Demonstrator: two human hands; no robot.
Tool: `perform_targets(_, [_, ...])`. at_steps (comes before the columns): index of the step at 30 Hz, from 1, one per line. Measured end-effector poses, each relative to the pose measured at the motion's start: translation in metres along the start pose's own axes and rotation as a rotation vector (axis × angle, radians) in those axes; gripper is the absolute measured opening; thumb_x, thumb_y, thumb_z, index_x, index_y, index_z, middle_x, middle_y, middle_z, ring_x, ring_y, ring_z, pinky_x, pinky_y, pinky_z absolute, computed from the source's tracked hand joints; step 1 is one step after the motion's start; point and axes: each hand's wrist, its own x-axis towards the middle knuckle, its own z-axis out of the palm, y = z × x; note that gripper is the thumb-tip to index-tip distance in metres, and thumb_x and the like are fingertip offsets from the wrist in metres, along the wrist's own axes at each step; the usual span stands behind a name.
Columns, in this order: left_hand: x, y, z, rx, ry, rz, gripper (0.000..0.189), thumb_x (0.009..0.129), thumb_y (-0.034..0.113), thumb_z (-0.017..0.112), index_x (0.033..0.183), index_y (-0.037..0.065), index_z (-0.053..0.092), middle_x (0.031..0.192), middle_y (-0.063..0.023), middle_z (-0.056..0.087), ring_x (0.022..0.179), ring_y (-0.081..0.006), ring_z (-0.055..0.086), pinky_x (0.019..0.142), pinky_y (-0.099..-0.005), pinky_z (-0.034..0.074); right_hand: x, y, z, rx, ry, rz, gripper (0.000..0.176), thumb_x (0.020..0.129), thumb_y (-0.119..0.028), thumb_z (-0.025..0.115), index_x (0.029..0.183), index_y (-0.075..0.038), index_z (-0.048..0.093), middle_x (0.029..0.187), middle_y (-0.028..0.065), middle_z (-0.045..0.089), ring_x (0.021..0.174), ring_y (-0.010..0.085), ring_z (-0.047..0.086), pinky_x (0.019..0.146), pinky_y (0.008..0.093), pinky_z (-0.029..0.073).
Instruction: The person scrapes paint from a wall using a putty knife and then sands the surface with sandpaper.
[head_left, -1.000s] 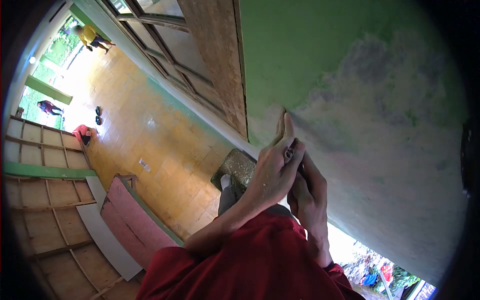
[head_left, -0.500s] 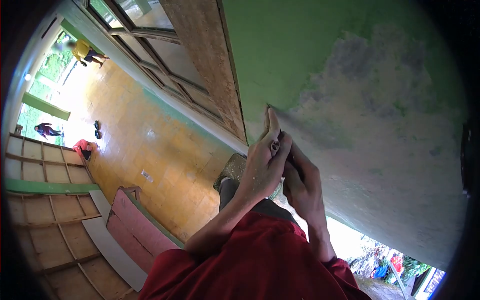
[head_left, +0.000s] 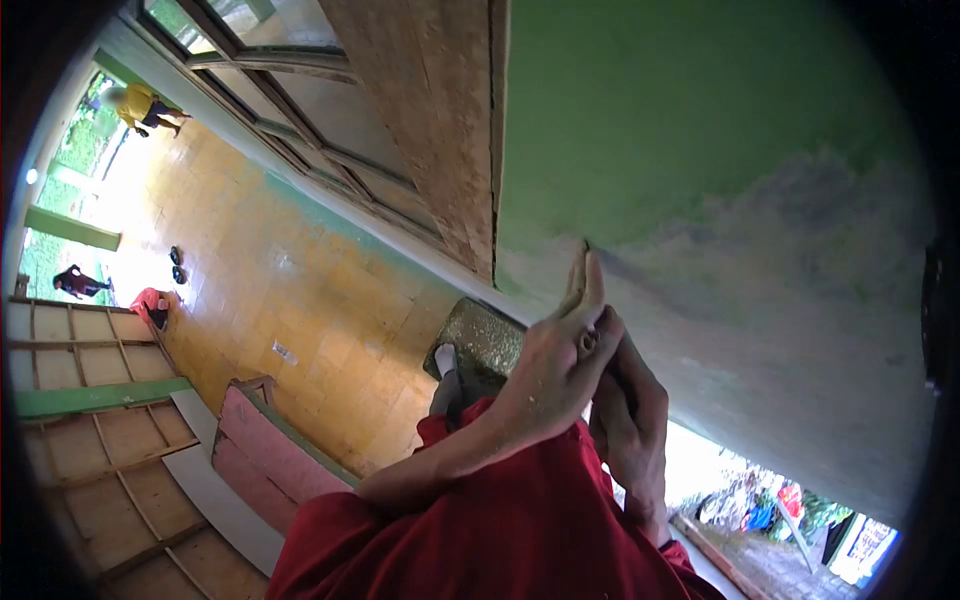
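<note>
Left hand: our left hand point(head_left: 565, 365) was up at the wall point(head_left: 690, 110), two fingers straight and pressed together, tips at the edge of the pale patch point(head_left: 770, 300). Dusty specks on the skin.
Right hand: our right hand point(head_left: 635, 420) was just beside the left, fingers bent and partly hidden; we couldn't tell what, if anything, they pinched.
Wall: it stood right of the worn wooden frame point(head_left: 430, 120) in view, green above, pale and blotchy below.
Footing: we had one foot point(head_left: 446, 358) on a speckled slab point(head_left: 490, 335).
Far end: two people, a pair of dark shoes point(head_left: 177, 265) on the yellow floor point(head_left: 300, 330).
</note>
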Motion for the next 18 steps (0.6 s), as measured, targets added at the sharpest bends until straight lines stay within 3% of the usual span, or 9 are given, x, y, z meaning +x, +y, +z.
perform_targets(1, [-0.001, 0.002, -0.001, 0.001, -0.004, -0.014, 0.064, 0.101, 0.01, 0.052, 0.152, -0.008, 0.018, 0.152, -0.0401, 0.019, 0.14, -0.0469, 0.027, 0.105, -0.0415, 0.042, -0.003, 0.002, 0.002, 0.006, -0.003, 0.045, 0.057, 0.092, 0.004, 0.037, 0.149, 0.003, 0.037, 0.132, 0.021, 0.06, 0.096, 0.017, 0.06, 0.086, 0.0235, 0.047])
perform_targets(2, [-0.003, 0.003, 0.0, -0.001, -0.013, -0.017, 0.064, 0.101, 0.01, 0.052, 0.152, -0.008, 0.018, 0.152, -0.0401, 0.019, 0.14, -0.0469, 0.027, 0.105, -0.0415, 0.042, -0.003, 0.009, 0.002, -0.023, 0.034, -0.02, 0.058, 0.092, 0.002, 0.037, 0.15, 0.002, 0.037, 0.128, 0.0203, 0.062, 0.088, 0.014, 0.06, 0.077, 0.023, 0.048])
perform_targets(4, [-0.003, 0.006, -0.001, -0.032, -0.071, -0.094, 0.063, 0.1, 0.011, 0.053, 0.15, -0.01, 0.02, 0.152, -0.0407, 0.019, 0.139, -0.0469, 0.03, 0.104, -0.0413, 0.044, -0.007, 0.003, -0.006, 0.004, 0.025, 0.013, 0.058, 0.092, 0.001, 0.038, 0.15, 0.002, 0.038, 0.122, 0.0174, 0.064, 0.082, 0.0115, 0.057, 0.072, 0.0225, 0.046])
perform_targets(6, [-0.002, 0.005, -0.001, 0.017, -0.027, -0.044, 0.063, 0.1, 0.012, 0.053, 0.15, -0.011, 0.02, 0.151, -0.041, 0.02, 0.137, -0.047, 0.032, 0.103, -0.0406, 0.045, -0.002, -0.002, -0.007, 0.008, 0.02, -0.008, 0.057, 0.092, 0.002, 0.04, 0.149, 0.001, 0.039, 0.113, 0.0133, 0.067, 0.066, 0.006, 0.049, 0.059, 0.0218, 0.04])
perform_targets(7, [0.0, 0.006, -0.001, 0.063, 0.018, -0.002, 0.063, 0.1, 0.012, 0.053, 0.149, -0.012, 0.021, 0.151, -0.0414, 0.02, 0.136, -0.047, 0.035, 0.101, -0.0399, 0.046, 0.003, 0.0, -0.005, 0.006, 0.021, -0.014, 0.057, 0.092, 0.002, 0.04, 0.149, 0.001, 0.039, 0.113, 0.0133, 0.067, 0.066, 0.006, 0.049, 0.059, 0.0218, 0.04])
perform_targets(8, [0.001, 0.009, -0.004, -0.049, 0.004, -0.191, 0.063, 0.1, 0.012, 0.054, 0.149, -0.012, 0.022, 0.15, -0.0413, 0.022, 0.134, -0.0472, 0.038, 0.099, -0.0398, 0.048, 0.006, 0.004, -0.004, -0.007, 0.005, -0.026, 0.057, 0.092, 0.002, 0.04, 0.149, 0.001, 0.039, 0.113, 0.0134, 0.067, 0.065, 0.0061, 0.048, 0.058, 0.0217, 0.04])
perform_targets(11, [0.002, 0.015, -0.013, -0.13, -0.104, -0.253, 0.062, 0.1, 0.011, 0.053, 0.149, -0.011, 0.022, 0.15, -0.0417, 0.022, 0.135, -0.0473, 0.037, 0.099, -0.0411, 0.047, -0.003, 0.012, 0.0, -0.015, 0.019, -0.047, 0.059, 0.091, 0.003, 0.039, 0.15, 0.001, 0.039, 0.103, 0.009, 0.066, 0.062, 0.0056, 0.045, 0.055, 0.0206, 0.039])
perform_targets(13, [0.002, 0.013, -0.004, -0.103, -0.083, -0.167, 0.063, 0.1, 0.01, 0.053, 0.149, -0.011, 0.022, 0.15, -0.0416, 0.021, 0.135, -0.0481, 0.037, 0.099, -0.0416, 0.047, -0.009, 0.006, -0.007, 0.021, 0.072, -0.069, 0.06, 0.091, 0.004, 0.039, 0.15, 0.0, 0.038, 0.093, 0.0046, 0.062, 0.062, 0.0049, 0.044, 0.055, 0.02, 0.038])
perform_targets(18, [-0.004, 0.006, 0.002, -0.004, -0.056, 0.016, 0.064, 0.099, 0.008, 0.053, 0.15, -0.012, 0.019, 0.151, -0.042, 0.019, 0.136, -0.0501, 0.032, 0.101, -0.0426, 0.046, -0.011, 0.001, -0.007, 0.044, 0.038, -0.015, 0.061, 0.089, 0.004, 0.038, 0.15, 0.0, 0.039, 0.095, 0.0059, 0.064, 0.059, 0.0035, 0.041, 0.053, 0.0199, 0.035])
